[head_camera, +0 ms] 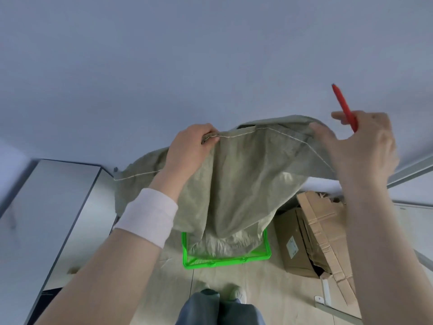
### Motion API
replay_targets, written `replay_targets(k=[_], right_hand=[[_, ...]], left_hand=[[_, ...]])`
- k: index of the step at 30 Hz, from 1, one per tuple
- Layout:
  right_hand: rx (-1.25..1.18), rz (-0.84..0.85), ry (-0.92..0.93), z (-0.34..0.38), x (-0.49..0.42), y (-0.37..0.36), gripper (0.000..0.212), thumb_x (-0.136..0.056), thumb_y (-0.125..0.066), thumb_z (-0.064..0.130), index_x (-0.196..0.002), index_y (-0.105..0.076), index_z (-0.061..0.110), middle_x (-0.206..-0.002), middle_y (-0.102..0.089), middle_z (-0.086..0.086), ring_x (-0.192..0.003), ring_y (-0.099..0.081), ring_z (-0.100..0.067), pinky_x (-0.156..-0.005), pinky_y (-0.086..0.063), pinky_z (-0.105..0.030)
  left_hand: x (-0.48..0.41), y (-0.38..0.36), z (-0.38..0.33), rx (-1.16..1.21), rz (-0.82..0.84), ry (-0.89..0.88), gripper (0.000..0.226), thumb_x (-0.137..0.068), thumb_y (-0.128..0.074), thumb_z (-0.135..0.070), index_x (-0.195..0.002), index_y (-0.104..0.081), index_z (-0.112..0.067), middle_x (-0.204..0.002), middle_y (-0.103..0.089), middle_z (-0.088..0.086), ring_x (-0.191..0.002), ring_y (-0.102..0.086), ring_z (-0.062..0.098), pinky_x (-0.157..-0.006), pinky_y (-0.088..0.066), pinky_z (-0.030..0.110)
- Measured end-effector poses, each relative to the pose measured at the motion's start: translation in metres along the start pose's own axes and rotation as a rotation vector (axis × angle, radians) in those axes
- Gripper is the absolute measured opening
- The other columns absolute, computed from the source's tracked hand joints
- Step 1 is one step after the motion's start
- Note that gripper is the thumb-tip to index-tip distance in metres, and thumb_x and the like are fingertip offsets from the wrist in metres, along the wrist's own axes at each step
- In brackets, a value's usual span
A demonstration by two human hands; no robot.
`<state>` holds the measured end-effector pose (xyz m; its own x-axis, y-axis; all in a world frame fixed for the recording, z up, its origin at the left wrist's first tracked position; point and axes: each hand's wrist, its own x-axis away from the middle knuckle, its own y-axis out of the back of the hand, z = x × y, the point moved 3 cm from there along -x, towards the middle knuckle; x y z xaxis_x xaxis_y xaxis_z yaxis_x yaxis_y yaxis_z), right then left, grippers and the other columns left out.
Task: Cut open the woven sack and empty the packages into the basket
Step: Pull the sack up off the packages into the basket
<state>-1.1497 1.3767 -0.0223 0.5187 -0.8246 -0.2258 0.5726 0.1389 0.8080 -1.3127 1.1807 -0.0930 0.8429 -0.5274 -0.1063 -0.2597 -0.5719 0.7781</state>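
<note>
at 9 o'clock we are seeing a grey panel [54, 207] standing at the frame's left edge. moving right, our left hand [187, 151], with a pale wristband [147, 216] on the forearm, is pinching the stitched seam of the woven sack [234, 184] in a closed grip, at about 11 o'clock from frame centre. the sack is hanging inverted from both hands at centre, its lower end draping down at 6 o'clock into the green basket [225, 260] on the wooden floor [257, 285]. we cannot tell whether packages are lying in the basket, since the sack is covering its inside. our feet are showing at 6 o'clock, just below the basket. at 2 o'clock our right hand [365, 146] is gripping the sack's other top corner with the thumb and fingers closed on the fabric, while also holding a red cutter [344, 106] pointing up toward 12 o'clock. at 4 o'clock cardboard boxes [311, 235] are lying beside the basket.
</note>
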Motion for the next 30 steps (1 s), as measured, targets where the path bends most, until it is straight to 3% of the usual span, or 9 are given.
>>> replay_targets(k=[2, 6, 10, 13, 17, 21, 25, 27, 30], right_hand=[[-0.041, -0.043, 0.113, 0.024, 0.001, 0.015, 0.042, -0.076, -0.066, 0.053, -0.11, -0.063, 0.03, -0.117, -0.054, 0.003, -0.098, -0.053, -0.02, -0.076, -0.034, -0.029], [-0.118, 0.206, 0.251, 0.053, -0.005, 0.003, 0.039, -0.073, -0.071, 0.048, -0.107, -0.065, 0.031, -0.109, -0.061, 0.008, -0.091, -0.056, -0.014, -0.072, -0.039, -0.028], [-0.213, 0.444, 0.281, 0.053, -0.015, -0.024, 0.038, -0.073, -0.072, 0.046, -0.108, -0.065, 0.033, -0.106, -0.064, 0.012, -0.068, -0.046, -0.002, -0.063, -0.036, -0.023], [-0.288, 0.515, 0.287, 0.053, -0.017, -0.028, 0.032, -0.071, -0.074, 0.042, -0.102, -0.066, 0.038, -0.106, -0.065, 0.012, -0.066, -0.046, -0.001, -0.07, -0.04, -0.025], [-0.337, 0.515, 0.357, 0.064, -0.015, -0.021, 0.014, -0.075, -0.074, 0.032, -0.08, -0.062, 0.039, -0.082, -0.052, 0.015, -0.073, -0.049, -0.003, -0.074, -0.041, -0.028], [-0.495, 0.437, 0.365, 0.067, -0.017, -0.002, 0.009, -0.08, -0.069, 0.027, -0.076, -0.063, 0.031, -0.069, -0.049, 0.007, -0.063, -0.041, -0.008, -0.064, -0.037, -0.02], [-0.535, 0.425, 0.428, 0.073, -0.018, 0.014, 0.022, -0.083, -0.067, 0.021, -0.068, -0.059, 0.036, -0.063, -0.047, 0.01, -0.059, -0.039, -0.003, -0.056, -0.032, -0.012], [-0.574, 0.406, 0.428, 0.075, -0.02, 0.021, 0.023, -0.085, -0.065, 0.018, -0.069, -0.058, 0.034, -0.062, -0.048, 0.014, -0.058, -0.04, -0.001, -0.057, -0.032, -0.01], [-0.661, 0.397, 0.425, 0.08, -0.022, 0.035, 0.019, -0.088, -0.061, 0.016, -0.072, -0.058, 0.027, -0.05, -0.047, 0.02, -0.048, -0.04, 0.001, -0.049, -0.031, -0.007]], left_hand=[[-0.003, 0.01, -0.012, -0.089, 0.015, -0.068, 0.019, -0.093, -0.049, -0.03, -0.102, -0.063, -0.021, -0.098, -0.062, -0.003, -0.102, -0.054, 0.02, -0.076, -0.037, 0.027], [-0.006, 0.03, -0.037, -0.208, 0.046, -0.172, 0.02, -0.093, -0.049, -0.031, -0.106, -0.062, -0.024, -0.103, -0.063, -0.005, -0.107, -0.051, 0.018, -0.074, -0.032, 0.027], [-0.002, 0.047, -0.048, -0.168, 0.07, -0.194, 0.018, -0.092, -0.052, -0.032, -0.103, -0.064, -0.023, -0.097, -0.068, -0.003, -0.094, -0.058, 0.02, -0.072, -0.038, 0.028], [0.0, 0.06, -0.055, -0.12, 0.095, -0.216, 0.016, -0.091, -0.054, -0.033, -0.097, -0.065, -0.022, -0.085, -0.066, -0.003, -0.08, -0.055, 0.017, -0.068, -0.038, 0.029], [0.002, 0.07, -0.061, -0.032, 0.125, -0.238, 0.013, -0.089, -0.057, -0.032, -0.092, -0.066, -0.024, -0.08, -0.066, -0.005, -0.077, -0.057, 0.017, -0.073, -0.044, 0.032], [0.001, 0.088, -0.064, 0.128, 0.096, -0.23, 0.007, -0.087, -0.062, -0.03, -0.09, -0.066, -0.026, -0.08, -0.063, -0.017, -0.078, -0.057, -0.001, -0.073, -0.039, 0.012], [-0.004, 0.106, -0.06, 0.141, 0.045, -0.228, 0.007, -0.087, -0.062, -0.027, -0.092, -0.066, -0.03, -0.085, -0.061, -0.025, -0.083, -0.055, -0.013, -0.079, -0.038, 0.008], [-0.008, 0.113, -0.059, 0.125, 0.03, -0.217, 0.009, -0.088, -0.061, -0.026, -0.094, -0.067, -0.026, -0.084, -0.062, -0.023, -0.082, -0.055, -0.012, -0.08, -0.04, 0.013], [-0.01, 0.117, -0.069, 0.165, 0.022, -0.243, 0.012, -0.089, -0.06, -0.026, -0.098, -0.067, -0.023, -0.09, -0.065, -0.014, -0.087, -0.06, 0.004, -0.082, -0.042, 0.019]])
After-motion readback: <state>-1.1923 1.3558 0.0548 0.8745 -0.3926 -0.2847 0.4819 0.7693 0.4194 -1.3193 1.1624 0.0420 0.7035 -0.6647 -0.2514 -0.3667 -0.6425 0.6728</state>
